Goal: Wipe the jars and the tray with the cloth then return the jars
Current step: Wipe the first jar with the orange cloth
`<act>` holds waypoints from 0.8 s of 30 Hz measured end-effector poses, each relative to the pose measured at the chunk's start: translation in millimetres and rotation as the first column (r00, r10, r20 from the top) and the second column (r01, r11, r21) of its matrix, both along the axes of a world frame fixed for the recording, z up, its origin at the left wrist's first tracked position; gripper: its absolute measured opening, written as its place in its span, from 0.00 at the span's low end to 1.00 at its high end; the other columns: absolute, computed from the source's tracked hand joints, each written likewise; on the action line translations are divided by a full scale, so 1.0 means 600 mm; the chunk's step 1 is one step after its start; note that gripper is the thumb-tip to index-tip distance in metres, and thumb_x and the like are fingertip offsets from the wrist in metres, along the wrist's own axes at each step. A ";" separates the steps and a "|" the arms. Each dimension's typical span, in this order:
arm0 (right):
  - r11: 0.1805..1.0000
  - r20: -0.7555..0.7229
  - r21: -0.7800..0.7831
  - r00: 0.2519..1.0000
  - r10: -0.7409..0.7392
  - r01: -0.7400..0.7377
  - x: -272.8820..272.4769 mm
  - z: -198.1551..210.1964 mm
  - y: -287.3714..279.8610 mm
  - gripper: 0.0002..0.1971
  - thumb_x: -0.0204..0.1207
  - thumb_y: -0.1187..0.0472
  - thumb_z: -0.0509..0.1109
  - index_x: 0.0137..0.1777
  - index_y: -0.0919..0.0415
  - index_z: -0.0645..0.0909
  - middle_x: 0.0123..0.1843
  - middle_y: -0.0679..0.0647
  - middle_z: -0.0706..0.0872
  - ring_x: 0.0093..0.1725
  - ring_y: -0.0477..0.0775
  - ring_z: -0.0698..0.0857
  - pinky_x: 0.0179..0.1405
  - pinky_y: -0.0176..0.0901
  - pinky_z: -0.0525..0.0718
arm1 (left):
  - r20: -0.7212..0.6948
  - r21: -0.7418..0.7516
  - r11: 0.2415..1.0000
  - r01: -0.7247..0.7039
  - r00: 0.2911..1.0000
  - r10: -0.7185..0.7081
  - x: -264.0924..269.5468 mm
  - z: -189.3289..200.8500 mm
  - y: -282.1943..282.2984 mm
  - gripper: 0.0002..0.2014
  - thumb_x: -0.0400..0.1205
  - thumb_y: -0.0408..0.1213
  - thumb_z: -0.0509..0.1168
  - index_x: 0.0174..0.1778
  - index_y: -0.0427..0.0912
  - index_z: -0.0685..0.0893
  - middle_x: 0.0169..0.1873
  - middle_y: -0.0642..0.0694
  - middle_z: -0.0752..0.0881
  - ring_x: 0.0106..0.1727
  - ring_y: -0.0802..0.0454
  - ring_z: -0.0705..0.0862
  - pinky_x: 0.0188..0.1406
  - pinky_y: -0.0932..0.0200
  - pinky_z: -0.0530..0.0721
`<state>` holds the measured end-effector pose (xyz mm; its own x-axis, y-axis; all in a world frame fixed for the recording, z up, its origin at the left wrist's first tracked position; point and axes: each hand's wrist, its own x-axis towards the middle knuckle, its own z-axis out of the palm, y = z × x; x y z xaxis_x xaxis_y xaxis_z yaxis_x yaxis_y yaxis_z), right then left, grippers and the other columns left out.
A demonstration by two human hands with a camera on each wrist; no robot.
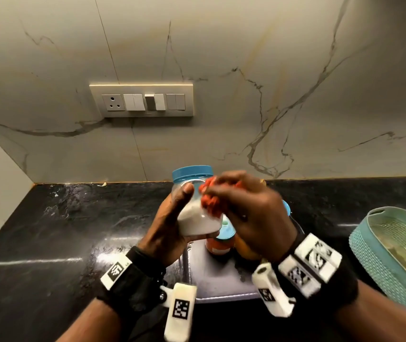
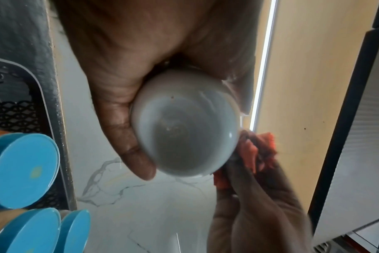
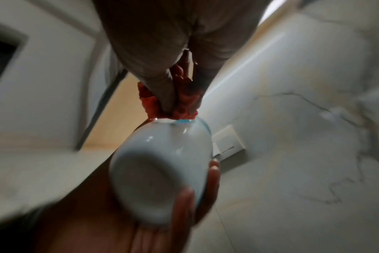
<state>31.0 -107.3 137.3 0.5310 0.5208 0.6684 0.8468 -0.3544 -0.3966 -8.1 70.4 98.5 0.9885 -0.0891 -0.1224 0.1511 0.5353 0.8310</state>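
Two hands busy, left grip (image 1: 170, 225) round jar (image 1: 198, 218) (white powder), right grip (image 1: 246, 208) clutching cloth (image 1: 209, 201)

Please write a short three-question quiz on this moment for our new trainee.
1. True or false: the left hand holds the jar of white powder off the counter.
2. What does the right hand grip? A) a sponge B) the orange cloth C) a lid
3. What colour is the held jar's lid?

Key: 1 true; 2 B; 3 blue.
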 end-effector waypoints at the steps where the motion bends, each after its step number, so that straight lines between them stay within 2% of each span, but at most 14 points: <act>1: 0.997 -0.068 0.065 0.997 -0.038 0.043 0.017 0.007 0.000 0.14 0.76 0.69 0.77 0.61 0.60 0.89 0.59 0.57 0.87 0.59 0.55 0.87 0.57 0.52 0.87 | 0.015 0.003 1.000 0.002 1.000 -0.002 -0.002 0.001 -0.004 0.39 0.65 0.64 0.80 0.69 0.49 0.84 0.63 0.35 0.87 0.60 0.39 0.88 0.58 0.22 0.82; 2: 0.992 -0.107 0.102 0.992 -0.063 0.074 0.029 0.012 0.001 0.14 0.76 0.67 0.77 0.61 0.60 0.89 0.59 0.56 0.87 0.59 0.53 0.87 0.57 0.52 0.87 | 0.022 0.000 1.000 0.003 1.000 -0.003 -0.002 0.003 -0.007 0.38 0.65 0.63 0.80 0.69 0.51 0.84 0.63 0.36 0.87 0.61 0.39 0.88 0.58 0.22 0.81; 4: 0.993 -0.064 0.086 0.995 -0.074 0.079 0.027 0.015 0.005 0.13 0.79 0.63 0.74 0.62 0.59 0.88 0.61 0.57 0.87 0.60 0.53 0.86 0.59 0.52 0.86 | 0.030 -0.014 1.000 0.001 1.000 -0.001 -0.001 0.006 -0.009 0.36 0.65 0.63 0.80 0.67 0.51 0.86 0.60 0.37 0.88 0.59 0.39 0.88 0.56 0.24 0.83; 6: 1.000 0.054 -0.008 0.999 0.005 -0.004 -0.003 0.006 0.006 0.12 0.80 0.65 0.72 0.61 0.60 0.89 0.62 0.59 0.86 0.60 0.57 0.86 0.59 0.51 0.86 | -0.003 -0.039 0.999 0.000 1.000 -0.001 0.003 0.010 -0.003 0.37 0.64 0.63 0.81 0.66 0.47 0.86 0.54 0.38 0.89 0.52 0.43 0.90 0.52 0.32 0.88; 8: 0.982 0.128 -0.151 0.983 0.130 -0.111 -0.032 -0.003 0.003 0.10 0.82 0.65 0.71 0.60 0.61 0.90 0.63 0.59 0.86 0.60 0.56 0.86 0.59 0.48 0.85 | -0.035 -0.110 0.993 0.043 0.998 -0.047 0.003 0.010 0.003 0.44 0.65 0.59 0.81 0.72 0.38 0.79 0.49 0.37 0.90 0.46 0.45 0.91 0.44 0.45 0.91; 9: 0.973 0.130 -0.190 0.978 0.160 -0.134 -0.033 -0.004 0.000 0.10 0.82 0.64 0.71 0.60 0.61 0.90 0.63 0.58 0.86 0.60 0.55 0.86 0.60 0.45 0.85 | -0.030 -0.114 0.992 0.062 0.997 -0.066 0.003 0.009 0.006 0.46 0.66 0.58 0.82 0.75 0.36 0.77 0.52 0.35 0.90 0.49 0.43 0.91 0.46 0.44 0.91; 11: 0.989 0.090 -0.111 0.990 0.109 -0.099 -0.008 0.003 -0.003 0.11 0.80 0.66 0.74 0.61 0.63 0.89 0.62 0.61 0.86 0.60 0.54 0.86 0.63 0.44 0.85 | -0.007 -0.061 0.997 0.055 0.998 -0.055 0.004 0.007 0.005 0.43 0.64 0.61 0.82 0.73 0.43 0.82 0.61 0.35 0.87 0.58 0.40 0.88 0.58 0.31 0.85; 14: 0.995 -0.060 0.084 0.997 -0.052 0.057 0.036 0.018 -0.010 0.14 0.77 0.67 0.76 0.62 0.61 0.88 0.61 0.58 0.87 0.61 0.53 0.86 0.60 0.51 0.86 | 0.030 -0.054 0.998 0.038 0.999 -0.036 0.003 0.003 -0.008 0.34 0.65 0.62 0.80 0.65 0.53 0.87 0.60 0.39 0.89 0.58 0.41 0.89 0.58 0.24 0.82; 17: 0.996 0.011 0.072 0.998 -0.059 0.058 0.005 0.012 -0.004 0.13 0.79 0.65 0.72 0.62 0.59 0.88 0.62 0.58 0.86 0.62 0.54 0.85 0.62 0.49 0.84 | 0.017 -0.074 0.997 0.036 0.999 -0.035 0.008 0.008 -0.007 0.33 0.64 0.63 0.80 0.62 0.51 0.90 0.59 0.39 0.89 0.58 0.42 0.89 0.58 0.29 0.84; 20: 0.993 0.168 -0.076 0.980 0.102 -0.090 -0.037 -0.001 -0.005 0.10 0.79 0.66 0.75 0.59 0.60 0.91 0.62 0.60 0.88 0.60 0.61 0.86 0.59 0.51 0.85 | 0.008 -0.147 0.983 0.109 0.994 -0.109 0.011 0.009 0.003 0.33 0.61 0.62 0.82 0.58 0.46 0.92 0.53 0.39 0.90 0.51 0.45 0.90 0.49 0.45 0.90; 22: 0.996 0.121 -0.052 0.989 0.081 -0.075 -0.014 0.002 -0.009 0.13 0.76 0.70 0.77 0.60 0.62 0.90 0.62 0.60 0.87 0.61 0.59 0.87 0.60 0.51 0.85 | 0.009 -0.147 0.983 0.112 0.994 -0.112 0.009 0.003 0.004 0.37 0.61 0.62 0.83 0.63 0.46 0.90 0.56 0.37 0.89 0.54 0.42 0.90 0.53 0.39 0.89; 24: 0.994 -0.035 0.108 0.999 -0.012 0.015 0.024 0.016 -0.010 0.13 0.75 0.71 0.77 0.60 0.63 0.89 0.59 0.57 0.88 0.60 0.53 0.87 0.60 0.52 0.86 | 0.010 -0.143 0.986 0.088 0.996 -0.087 0.008 0.002 -0.001 0.43 0.61 0.62 0.83 0.71 0.47 0.84 0.62 0.35 0.86 0.61 0.37 0.87 0.56 0.30 0.85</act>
